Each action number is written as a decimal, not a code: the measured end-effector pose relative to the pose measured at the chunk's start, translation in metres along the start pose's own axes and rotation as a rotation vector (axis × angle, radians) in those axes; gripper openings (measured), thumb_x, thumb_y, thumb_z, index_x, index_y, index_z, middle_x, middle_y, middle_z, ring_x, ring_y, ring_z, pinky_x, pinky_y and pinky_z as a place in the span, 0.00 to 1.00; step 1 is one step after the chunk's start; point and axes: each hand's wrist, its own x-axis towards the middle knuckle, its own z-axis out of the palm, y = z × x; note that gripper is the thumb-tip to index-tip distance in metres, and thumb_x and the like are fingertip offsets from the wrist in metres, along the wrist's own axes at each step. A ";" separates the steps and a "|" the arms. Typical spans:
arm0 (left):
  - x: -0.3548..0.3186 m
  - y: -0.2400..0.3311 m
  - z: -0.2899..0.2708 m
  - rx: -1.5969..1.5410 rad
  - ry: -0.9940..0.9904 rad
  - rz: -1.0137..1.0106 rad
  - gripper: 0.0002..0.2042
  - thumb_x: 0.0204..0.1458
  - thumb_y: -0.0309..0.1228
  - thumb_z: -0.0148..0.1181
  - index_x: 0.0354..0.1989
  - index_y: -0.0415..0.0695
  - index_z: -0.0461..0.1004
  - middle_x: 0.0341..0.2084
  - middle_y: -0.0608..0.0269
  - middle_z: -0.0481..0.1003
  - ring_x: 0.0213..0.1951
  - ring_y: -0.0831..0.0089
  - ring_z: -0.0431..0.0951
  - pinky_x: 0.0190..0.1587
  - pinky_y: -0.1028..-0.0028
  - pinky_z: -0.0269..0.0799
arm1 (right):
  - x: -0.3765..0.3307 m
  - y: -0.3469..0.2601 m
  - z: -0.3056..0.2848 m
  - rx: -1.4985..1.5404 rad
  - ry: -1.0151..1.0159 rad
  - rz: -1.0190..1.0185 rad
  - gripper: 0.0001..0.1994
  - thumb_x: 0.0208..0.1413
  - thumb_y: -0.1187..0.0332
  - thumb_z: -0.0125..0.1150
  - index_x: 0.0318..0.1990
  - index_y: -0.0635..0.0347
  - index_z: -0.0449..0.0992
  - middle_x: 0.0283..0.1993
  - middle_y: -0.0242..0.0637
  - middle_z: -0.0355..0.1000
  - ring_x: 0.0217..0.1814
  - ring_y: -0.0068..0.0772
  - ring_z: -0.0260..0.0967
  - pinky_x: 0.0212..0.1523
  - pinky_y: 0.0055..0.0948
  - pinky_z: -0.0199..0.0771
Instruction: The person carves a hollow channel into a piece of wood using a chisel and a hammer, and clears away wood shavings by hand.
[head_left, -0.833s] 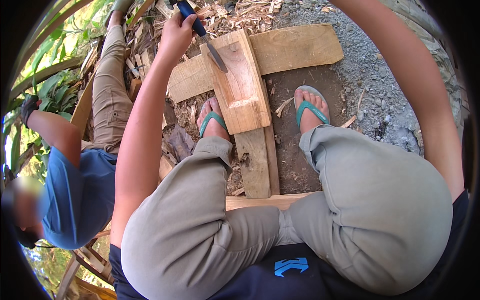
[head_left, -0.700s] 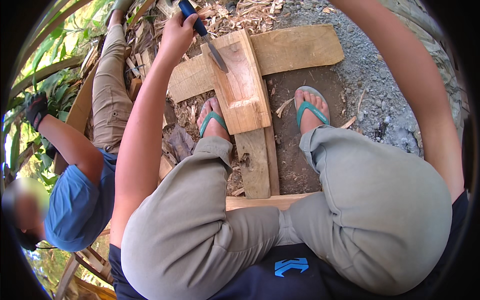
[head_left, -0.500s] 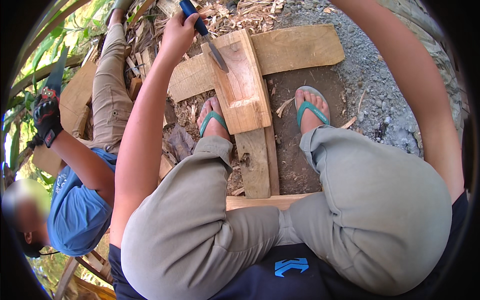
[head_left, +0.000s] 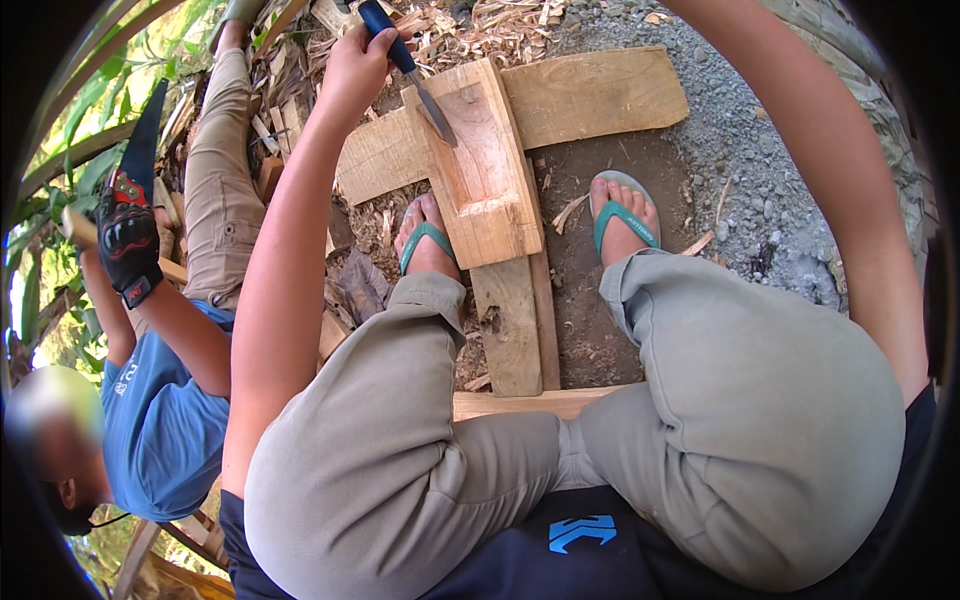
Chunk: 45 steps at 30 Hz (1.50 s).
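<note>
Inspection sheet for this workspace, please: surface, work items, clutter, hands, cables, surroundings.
Surface: crossed planks on dirt and gravel.
Work items: hollowed wooden block on the planks; blue-handled chisel, blade tip at the hollow.
Clutter: wood shavings, offcuts.
Hands: left hand grips the chisel; right hand out of frame.
Cables: thin dark strand near the neck of a co-worker, kind unclear.
Surroundings: co-worker's gloved hand holding a dark-bladed tool; green plants.
</note>
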 end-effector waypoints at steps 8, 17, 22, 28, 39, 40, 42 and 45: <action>0.002 -0.003 -0.001 -0.094 -0.006 0.001 0.14 0.72 0.31 0.46 0.56 0.33 0.69 0.49 0.53 0.80 0.51 0.65 0.83 0.55 0.70 0.80 | 0.003 -0.003 0.013 0.053 0.061 0.068 0.24 0.63 0.48 0.64 0.28 0.65 0.83 0.15 0.35 0.66 0.16 0.28 0.63 0.21 0.35 0.65; 0.002 -0.005 -0.003 -0.146 -0.033 -0.033 0.16 0.73 0.30 0.42 0.60 0.31 0.65 0.53 0.51 0.79 0.54 0.63 0.82 0.58 0.67 0.79 | 0.004 0.001 0.005 0.000 0.018 -0.069 0.24 0.64 0.49 0.64 0.27 0.63 0.82 0.17 0.34 0.67 0.17 0.28 0.62 0.21 0.37 0.64; -0.001 -0.004 -0.003 -0.170 -0.069 -0.030 0.17 0.74 0.31 0.41 0.64 0.32 0.63 0.56 0.49 0.77 0.57 0.62 0.80 0.60 0.65 0.79 | 0.001 0.003 0.000 -0.065 -0.007 0.013 0.24 0.63 0.48 0.64 0.29 0.63 0.82 0.17 0.35 0.68 0.19 0.29 0.64 0.22 0.37 0.66; -0.003 -0.009 -0.006 -0.232 -0.089 -0.009 0.18 0.74 0.32 0.40 0.66 0.34 0.62 0.58 0.48 0.76 0.59 0.62 0.79 0.62 0.66 0.76 | -0.005 -0.002 0.006 0.006 0.008 0.072 0.26 0.63 0.46 0.63 0.29 0.64 0.81 0.18 0.37 0.70 0.18 0.31 0.66 0.23 0.37 0.66; -0.005 -0.010 -0.002 -0.230 -0.103 0.023 0.19 0.75 0.32 0.37 0.67 0.33 0.59 0.58 0.47 0.75 0.60 0.61 0.77 0.65 0.66 0.74 | -0.008 0.001 0.003 -0.005 0.055 0.023 0.25 0.62 0.45 0.64 0.28 0.62 0.83 0.15 0.35 0.67 0.18 0.30 0.63 0.23 0.38 0.66; -0.005 -0.009 -0.001 -0.232 -0.109 0.027 0.19 0.75 0.32 0.37 0.67 0.33 0.59 0.58 0.46 0.75 0.60 0.61 0.77 0.65 0.66 0.73 | -0.012 -0.003 0.005 0.016 0.049 0.102 0.25 0.62 0.45 0.64 0.29 0.61 0.84 0.15 0.36 0.66 0.18 0.30 0.62 0.23 0.37 0.66; -0.004 -0.008 0.002 -0.235 -0.123 0.036 0.19 0.75 0.32 0.37 0.66 0.32 0.59 0.58 0.46 0.75 0.61 0.60 0.77 0.65 0.66 0.73 | -0.009 0.003 -0.002 -0.041 -0.012 0.037 0.25 0.61 0.45 0.64 0.28 0.62 0.83 0.15 0.36 0.65 0.18 0.31 0.63 0.23 0.37 0.66; -0.005 -0.009 -0.002 -0.209 -0.100 0.020 0.19 0.75 0.31 0.37 0.66 0.31 0.59 0.58 0.45 0.75 0.60 0.59 0.77 0.65 0.66 0.74 | -0.009 -0.004 0.005 -0.085 0.045 0.046 0.25 0.61 0.46 0.65 0.30 0.62 0.83 0.15 0.36 0.65 0.18 0.31 0.63 0.23 0.37 0.66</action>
